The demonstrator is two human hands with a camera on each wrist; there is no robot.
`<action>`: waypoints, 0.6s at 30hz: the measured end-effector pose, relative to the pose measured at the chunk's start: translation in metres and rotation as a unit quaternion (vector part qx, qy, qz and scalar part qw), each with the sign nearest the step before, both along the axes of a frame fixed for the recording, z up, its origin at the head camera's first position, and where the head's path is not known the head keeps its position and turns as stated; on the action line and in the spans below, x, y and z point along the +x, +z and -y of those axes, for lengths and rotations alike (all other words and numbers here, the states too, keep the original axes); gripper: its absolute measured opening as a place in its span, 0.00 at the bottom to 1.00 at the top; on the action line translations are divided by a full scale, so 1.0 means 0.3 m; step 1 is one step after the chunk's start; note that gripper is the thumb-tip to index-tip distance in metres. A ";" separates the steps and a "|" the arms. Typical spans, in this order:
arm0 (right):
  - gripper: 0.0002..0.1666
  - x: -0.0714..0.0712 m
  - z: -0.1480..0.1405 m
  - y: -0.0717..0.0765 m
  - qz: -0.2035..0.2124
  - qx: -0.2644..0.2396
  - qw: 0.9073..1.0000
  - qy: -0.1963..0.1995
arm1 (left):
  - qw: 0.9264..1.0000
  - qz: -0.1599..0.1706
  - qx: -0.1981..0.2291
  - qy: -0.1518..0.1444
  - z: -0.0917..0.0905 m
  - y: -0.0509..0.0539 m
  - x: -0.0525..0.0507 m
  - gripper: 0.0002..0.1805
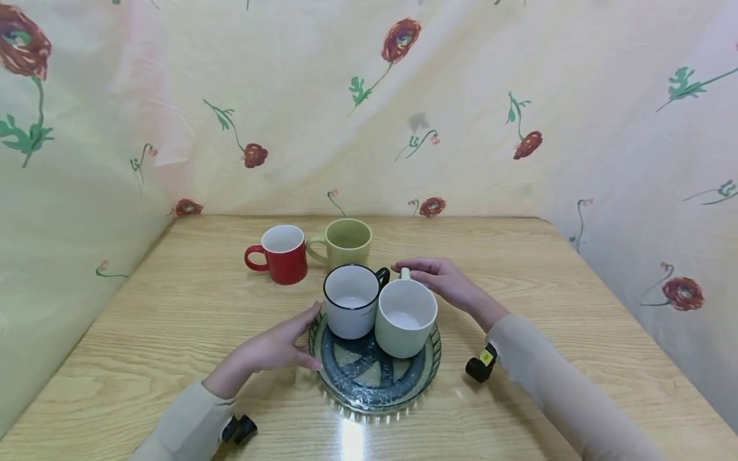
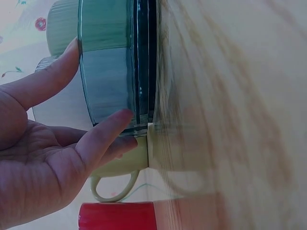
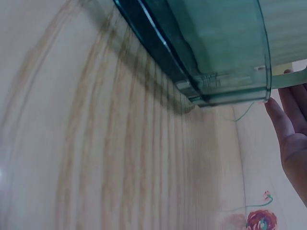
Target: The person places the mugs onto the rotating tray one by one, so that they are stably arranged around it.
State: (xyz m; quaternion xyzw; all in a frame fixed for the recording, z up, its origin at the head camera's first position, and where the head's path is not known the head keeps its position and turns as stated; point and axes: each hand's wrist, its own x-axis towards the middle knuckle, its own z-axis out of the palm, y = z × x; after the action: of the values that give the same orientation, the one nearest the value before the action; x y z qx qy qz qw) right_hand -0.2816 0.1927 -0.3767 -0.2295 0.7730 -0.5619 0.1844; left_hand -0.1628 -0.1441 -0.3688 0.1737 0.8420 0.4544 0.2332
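Note:
A round clear glass dish [image 1: 375, 390] with a blue-grey bottom sits on the table and bears two mugs side by side. One is a white mug [image 1: 349, 319] with a black rim and black handle; the other is a pale green mug [image 1: 398, 340], its handle facing away. At the dish's left side is my left hand [image 1: 271, 349], thumb and fingers spread along the glass wall [image 2: 108, 86]. My right hand [image 1: 444, 282] is beside the pale green mug, its extended fingers close to that mug's handle [image 3: 290, 79]. Whether they touch it, I cannot tell.
Behind the dish stand a red mug [image 1: 288, 266] with a white inside and a yellow-green mug [image 1: 348, 255], both with handles to the left. The wooden table [image 1: 173, 307] meets flower-patterned cloth [image 1: 323, 128] at the back and sides.

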 end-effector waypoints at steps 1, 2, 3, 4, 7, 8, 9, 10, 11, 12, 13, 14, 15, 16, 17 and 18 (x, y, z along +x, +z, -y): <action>0.27 0.000 0.004 0.001 -0.002 0.002 1.000 0.003 | 1.000 0.000 0.000 0.000 0.000 0.001 0.000 0.55; 0.27 0.000 0.007 0.003 -0.003 0.005 1.000 0.003 | 1.000 0.001 0.000 -0.001 0.000 0.002 0.000 0.55; 0.27 -0.001 0.010 0.005 -0.006 0.009 1.000 0.002 | 1.000 0.001 -0.001 -0.001 0.000 0.003 0.000 0.55; 0.26 -0.001 0.013 0.005 -0.006 0.011 1.000 0.000 | 1.000 0.001 -0.001 -0.002 0.001 0.003 0.001 0.55; 0.26 -0.004 0.018 0.008 -0.013 0.018 1.000 0.000 | 1.000 -0.002 -0.004 -0.003 0.001 0.004 0.002 0.55; 0.25 -0.006 0.020 0.010 -0.012 0.020 1.000 -0.001 | 1.000 -0.003 -0.005 -0.003 0.001 0.005 0.002 0.55; 0.25 -0.008 0.021 0.011 -0.014 0.024 1.000 0.000 | 1.000 -0.003 -0.004 -0.003 0.002 0.005 0.001 0.55; 0.25 -0.010 0.022 0.013 -0.015 0.031 0.999 0.002 | 1.000 -0.004 -0.004 -0.003 0.002 0.004 0.001 0.55; 0.25 -0.012 0.024 0.014 -0.017 0.038 0.999 0.004 | 1.000 -0.005 -0.004 -0.004 0.002 0.005 0.002 0.55; 0.25 -0.014 0.027 0.016 -0.017 0.046 0.999 0.003 | 1.000 -0.005 -0.003 -0.004 0.002 0.005 0.002 0.55; 0.25 -0.016 0.029 0.016 -0.017 0.055 0.998 0.002 | 1.000 -0.006 -0.002 -0.005 0.003 0.004 0.002 0.55; 0.26 -0.018 0.033 0.018 -0.016 0.062 0.998 0.003 | 1.000 -0.006 0.000 -0.006 0.003 0.003 0.002 0.55; 0.26 -0.019 0.037 0.019 -0.016 0.070 0.997 0.004 | 1.000 -0.006 0.002 -0.007 0.004 0.002 0.002 0.55; 0.26 -0.021 0.040 0.020 -0.017 0.077 0.997 0.005 | 1.000 -0.006 0.003 -0.007 0.004 0.001 0.003 0.55; 0.26 -0.023 0.044 0.022 -0.017 0.081 0.997 0.007 | 1.000 -0.006 0.004 -0.007 0.004 0.001 0.003 0.55; 0.26 -0.024 0.047 0.024 -0.015 0.083 0.996 0.008 | 1.000 -0.005 0.005 -0.008 0.004 0.001 0.003 0.55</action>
State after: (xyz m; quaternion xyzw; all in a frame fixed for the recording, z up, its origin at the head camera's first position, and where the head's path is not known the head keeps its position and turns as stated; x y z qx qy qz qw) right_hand -0.2887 0.1786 -0.3696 -0.2278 0.8182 -0.4904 0.1952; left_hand -0.1618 -0.1453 -0.3686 0.1836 0.8393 0.4563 0.2315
